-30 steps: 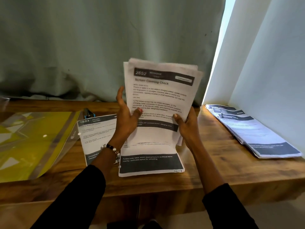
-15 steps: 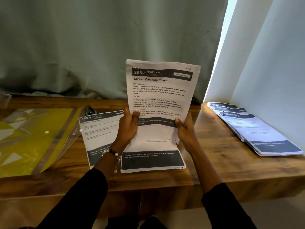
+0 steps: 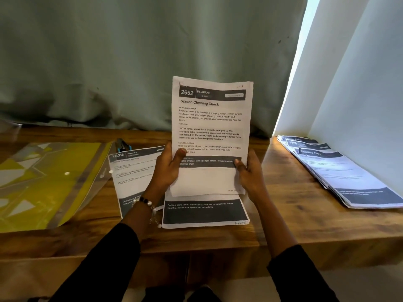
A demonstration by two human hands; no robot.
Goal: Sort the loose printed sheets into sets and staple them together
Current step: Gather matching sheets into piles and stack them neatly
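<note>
Printed white sheets with dark header bands [image 3: 210,127], headed "Screen Cleaning Check", were held upright above the wooden surface [image 3: 283,214] in the head view, gripped at the lower edges by the left hand [image 3: 169,168] and the right hand [image 3: 249,173], thumbs in front. How many sheets were in the bundle could not be told. Misaligned edges could be stapled crooked if the bundle were not squared first. Two flat sheets were counted below, the kitchen sheet [image 3: 133,177] and the folded-table sheet [image 3: 205,211]. One fanned stack [image 3: 340,171], one yellow plastic folder [image 3: 43,182] and one blue stapler [image 3: 123,146] were seen.
</note>
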